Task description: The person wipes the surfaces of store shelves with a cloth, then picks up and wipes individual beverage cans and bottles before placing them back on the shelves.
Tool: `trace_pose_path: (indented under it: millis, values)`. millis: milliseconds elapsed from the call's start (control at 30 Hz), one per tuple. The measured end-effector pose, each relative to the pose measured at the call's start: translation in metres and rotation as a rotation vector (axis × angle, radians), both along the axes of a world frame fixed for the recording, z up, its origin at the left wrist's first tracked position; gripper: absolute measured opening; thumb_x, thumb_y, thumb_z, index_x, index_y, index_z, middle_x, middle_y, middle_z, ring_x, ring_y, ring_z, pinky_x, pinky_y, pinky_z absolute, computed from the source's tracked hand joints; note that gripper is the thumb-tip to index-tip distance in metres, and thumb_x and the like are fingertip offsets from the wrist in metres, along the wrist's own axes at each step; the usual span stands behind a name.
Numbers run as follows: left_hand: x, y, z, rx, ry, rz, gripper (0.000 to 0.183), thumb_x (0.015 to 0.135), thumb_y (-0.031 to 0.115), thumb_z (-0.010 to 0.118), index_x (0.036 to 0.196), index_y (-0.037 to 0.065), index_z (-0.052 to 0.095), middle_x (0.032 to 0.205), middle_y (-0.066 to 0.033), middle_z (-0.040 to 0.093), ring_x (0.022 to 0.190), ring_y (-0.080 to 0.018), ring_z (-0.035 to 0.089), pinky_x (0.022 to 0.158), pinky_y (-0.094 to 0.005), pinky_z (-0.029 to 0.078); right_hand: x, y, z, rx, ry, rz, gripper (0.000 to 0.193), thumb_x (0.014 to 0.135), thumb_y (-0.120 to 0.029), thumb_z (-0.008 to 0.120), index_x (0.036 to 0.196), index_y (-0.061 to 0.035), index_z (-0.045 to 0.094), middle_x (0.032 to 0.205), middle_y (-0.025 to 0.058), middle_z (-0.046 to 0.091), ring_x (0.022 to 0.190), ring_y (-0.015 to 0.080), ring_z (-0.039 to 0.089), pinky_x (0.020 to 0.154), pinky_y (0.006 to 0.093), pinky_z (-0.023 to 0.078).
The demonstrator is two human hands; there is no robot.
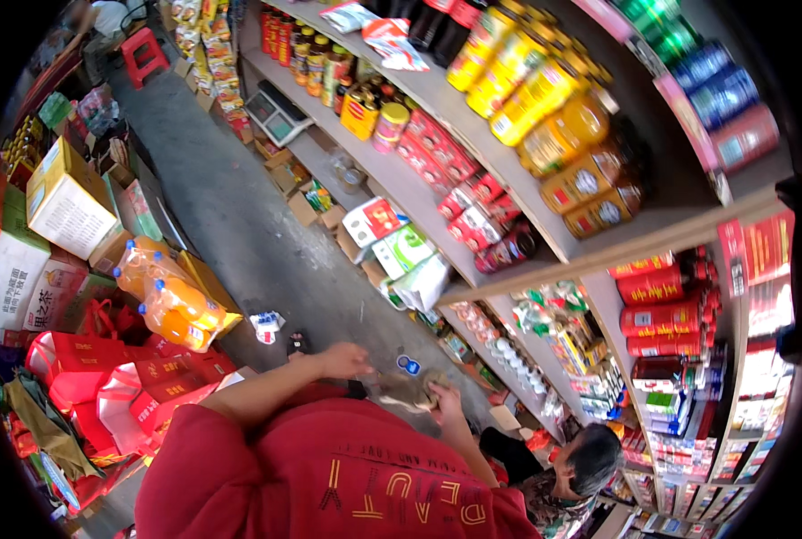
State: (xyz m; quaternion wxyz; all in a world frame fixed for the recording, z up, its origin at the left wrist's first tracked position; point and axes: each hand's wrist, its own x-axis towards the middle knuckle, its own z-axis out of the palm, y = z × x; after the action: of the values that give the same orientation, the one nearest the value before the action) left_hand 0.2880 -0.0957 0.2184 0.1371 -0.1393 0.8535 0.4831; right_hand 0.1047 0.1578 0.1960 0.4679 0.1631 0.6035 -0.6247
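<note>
My left hand [345, 360] hangs in front of my body, fingers loosely stretched toward the right, with nothing visible in them. My right hand [449, 402] is closed on a crumpled grey-brown cloth [406, 392]. The cloth spreads leftward from that hand, its near end close to my left fingertips. Just beyond it, a small blue-and-white item [408, 365] appears on or above the floor; its kind is unclear.
Shelves of drink bottles [545, 90] rise on the right. Red gift bags [78, 355] and orange drink bottles [181, 310] stand left. A person [581, 472] is close at lower right. A red stool [143, 56] stands at the aisle's far end.
</note>
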Motion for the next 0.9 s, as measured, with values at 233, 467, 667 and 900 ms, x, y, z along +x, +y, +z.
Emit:
trace_pose_path:
  millis: [233, 467, 667, 900]
  values:
    - [0.206, -0.144, -0.044, -0.282, -0.457, 0.337, 0.036, 0.076, 0.036, 0.059, 0.086, 0.002, 0.066, 0.095, -0.0186, 0.064, 0.091, -0.0333, 0.061, 0.077, -0.0421, 0.049, 0.008, 0.027, -0.02, 0.312, -0.089, 0.234, 0.017, 0.076, -0.004, 0.065, 0.092, -0.0005, 0.061, 0.08, 0.008, 0.061, 0.071, 0.0203, 0.06, 0.061, 0.0335, 0.049]
    - [0.362, -0.135, -0.113, -0.141, -0.533, 0.815, 0.048, 0.078, 0.041, 0.054, 0.102, 0.0, 0.062, 0.095, -0.0178, 0.065, 0.09, -0.0344, 0.062, 0.08, -0.0405, 0.049, 0.003, -0.1, -0.027, 0.292, 0.127, 0.495, 0.011, 0.079, -0.011, 0.064, 0.087, -0.0035, 0.063, 0.068, 0.0041, 0.06, 0.058, 0.0155, 0.055, 0.052, 0.0315, 0.043]
    - [0.36, -0.092, -0.135, 0.596, -0.591, 1.293, 0.024, 0.087, 0.015, 0.044, 0.095, 0.001, 0.061, 0.077, -0.0129, 0.06, 0.063, -0.0241, 0.056, 0.057, -0.033, 0.046, -0.002, -0.285, 0.01, 0.216, 0.291, 0.748, 0.033, 0.074, -0.006, 0.068, 0.106, -0.0003, 0.059, 0.092, 0.0069, 0.063, 0.079, 0.0146, 0.06, 0.067, 0.0291, 0.049]
    - [0.369, -0.077, -0.203, 0.425, -0.376, 1.23, 0.019, 0.085, 0.012, 0.045, 0.089, 0.008, 0.063, 0.071, -0.0041, 0.062, 0.052, -0.0147, 0.054, 0.048, -0.0319, 0.043, -0.007, -0.414, 0.031, 0.158, 0.262, 0.999, 0.049, 0.074, -0.011, 0.068, 0.119, 0.0004, 0.052, 0.103, 0.0095, 0.062, 0.09, 0.0171, 0.06, 0.076, 0.0309, 0.049]
